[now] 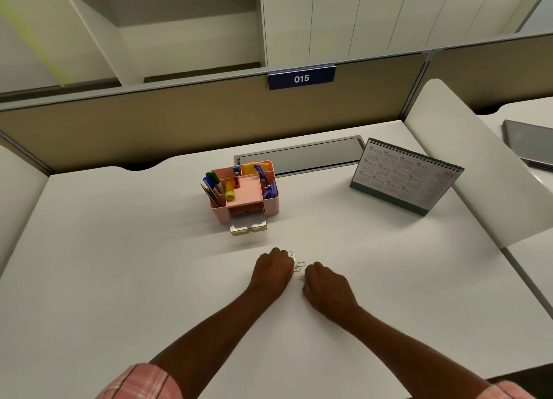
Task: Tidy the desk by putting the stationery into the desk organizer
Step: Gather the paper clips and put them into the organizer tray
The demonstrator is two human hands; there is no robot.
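Silver wire paper clips (297, 265) on white worktop (119, 279), between curled left hand (273, 271) and curled right hand (324, 288), just beside both, grip indiscernible, pink plastic desk organizer (244, 192) beyond, apart.

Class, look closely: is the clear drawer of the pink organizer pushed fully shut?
No, the clear drawer juts out from the front of the pink organizer, over the desk.

A white desk (119, 279) with a grey cable hatch (299, 156) and a calendar (404, 178) stands against a tan partition (149, 123) bearing a blue "015" sign (301, 78), pale shelves (179, 24) behind, a white divider (478, 165) and a laptop (529, 143) at right.
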